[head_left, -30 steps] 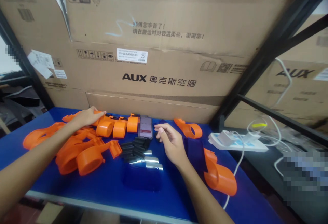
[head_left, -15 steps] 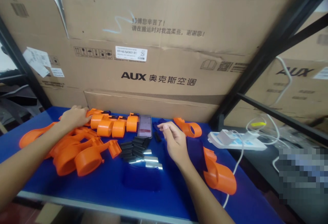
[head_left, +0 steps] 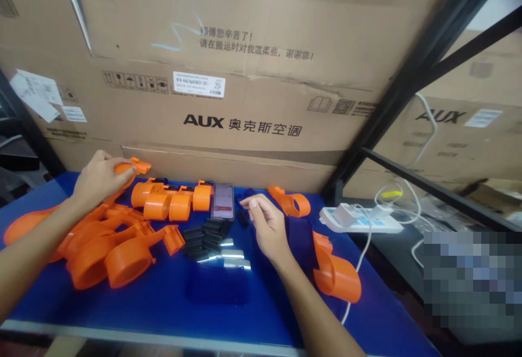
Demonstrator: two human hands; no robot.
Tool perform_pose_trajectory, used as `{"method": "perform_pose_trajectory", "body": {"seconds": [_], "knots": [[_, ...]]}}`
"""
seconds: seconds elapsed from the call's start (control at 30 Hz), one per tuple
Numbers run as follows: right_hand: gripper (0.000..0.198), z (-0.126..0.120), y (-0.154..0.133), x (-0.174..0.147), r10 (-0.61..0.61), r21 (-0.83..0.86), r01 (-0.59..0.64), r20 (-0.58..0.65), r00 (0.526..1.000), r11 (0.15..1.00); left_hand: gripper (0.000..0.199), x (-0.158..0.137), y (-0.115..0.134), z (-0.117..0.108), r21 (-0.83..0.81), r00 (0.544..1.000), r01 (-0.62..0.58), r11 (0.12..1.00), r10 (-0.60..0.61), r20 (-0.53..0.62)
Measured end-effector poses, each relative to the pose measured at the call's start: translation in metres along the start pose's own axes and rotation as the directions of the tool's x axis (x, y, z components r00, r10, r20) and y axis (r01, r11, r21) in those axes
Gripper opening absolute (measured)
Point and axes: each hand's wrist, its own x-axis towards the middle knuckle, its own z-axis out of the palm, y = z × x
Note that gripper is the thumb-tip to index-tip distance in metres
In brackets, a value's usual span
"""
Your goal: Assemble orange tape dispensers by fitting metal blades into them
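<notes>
My left hand [head_left: 100, 177] grips an orange plastic part [head_left: 141, 166] with a clip-like end, lifted at the back left above a heap of orange ring-shaped parts [head_left: 128, 264]. My right hand [head_left: 266, 223] hovers over the blue table right of the phone, its fingers curled in near the thumb. Whether something small sits between those fingertips is hidden. Close to them lies a small black piece [head_left: 242, 217]. Left of that hand are a pile of black sleeves [head_left: 207, 236] and several flat silver metal pieces [head_left: 234, 254].
A row of orange rings with black inserts [head_left: 179, 204] stands beside a phone [head_left: 223, 202]. More orange parts [head_left: 338, 278] lie to the right, near a white power strip [head_left: 361, 220] with cables. A large cardboard sheet [head_left: 244, 90] walls the back of the blue table [head_left: 163, 305].
My left hand has risen from the heap, bringing up an orange part. My right hand keeps nearly the same pose over the table. The whole view has shifted slightly.
</notes>
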Motion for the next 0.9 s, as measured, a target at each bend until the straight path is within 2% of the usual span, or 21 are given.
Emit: {"method": "perform_pose_trajectory", "body": {"seconds": [0.07,0.13,0.2,0.27,0.33,0.4,0.47,0.6,0.67,0.7,0.73,0.77,0.8,0.83,0.9], "knots": [[0.037,0.0,0.001,-0.001,0.008,0.01,-0.008,0.003,1.0,1.0,0.037,0.0,0.018,-0.006,0.026,0.993,-0.044,0.999,0.047,-0.111],[0.036,0.002,0.003,-0.001,0.037,0.04,-0.038,0.011,0.999,0.998,0.034,-0.009,0.047,-0.012,-0.06,0.969,-0.105,0.993,0.088,-0.23],[0.033,0.004,0.005,0.0,0.089,0.106,-0.092,0.033,0.996,0.99,0.03,-0.028,0.083,-0.015,-0.179,0.95,-0.196,0.964,0.142,-0.277],[0.037,0.006,0.008,0.002,0.143,0.198,-0.152,0.063,0.988,0.968,0.026,-0.054,0.121,-0.013,-0.298,0.946,-0.281,0.912,0.211,-0.245],[0.051,0.008,0.01,0.003,0.193,0.281,-0.21,0.088,0.977,0.936,0.021,-0.082,0.154,-0.006,-0.397,0.938,-0.343,0.851,0.288,-0.193],[0.055,0.009,0.013,0.005,0.248,0.322,-0.267,0.099,0.964,0.908,0.021,-0.106,0.179,0.006,-0.493,0.929,-0.361,0.792,0.351,-0.117],[0.052,0.008,0.015,0.006,0.295,0.335,-0.309,0.093,0.951,0.89,0.023,-0.124,0.194,0.019,-0.598,0.925,-0.33,0.73,0.377,-0.05],[0.045,0.004,0.02,0.008,0.333,0.367,-0.322,0.036,0.942,0.873,0.033,-0.137,0.206,0.042,-0.8,0.94,-0.114,0.589,0.324,0.105],[0.046,0.001,0.02,0.009,0.348,0.375,-0.329,0.018,0.937,0.867,0.042,-0.134,0.207,0.052,-0.885,0.928,0.071,0.461,0.295,0.228],[0.048,0.0,0.019,0.009,0.354,0.372,-0.335,0.017,0.935,0.866,0.046,-0.131,0.208,0.058,-0.91,0.915,0.187,0.369,0.272,0.299],[0.05,-0.001,0.018,0.008,0.358,0.364,-0.34,0.02,0.934,0.867,0.05,-0.129,0.208,0.064,-0.914,0.898,0.311,0.26,0.234,0.372],[0.052,-0.001,0.017,0.008,0.357,0.351,-0.342,0.023,0.934,0.872,0.054,-0.128,0.209,0.071,-0.889,0.865,0.431,0.154,0.209,0.456],[0.053,-0.001,0.015,0.007,0.354,0.334,-0.342,0.028,0.935,0.878,0.056,-0.127,0.21,0.077,-0.846,0.82,0.526,0.089,0.214,0.532],[0.053,0.0,0.014,0.006,0.346,0.316,-0.339,0.035,0.938,0.886,0.054,-0.127,0.21,0.083,-0.809,0.779,0.583,0.073,0.23,0.583],[0.049,0.004,0.013,0.005,0.315,0.263,-0.317,0.051,0.948,0.911,0.051,-0.13,0.211,0.091,-0.765,0.724,0.635,0.105,0.263,0.637]]}}
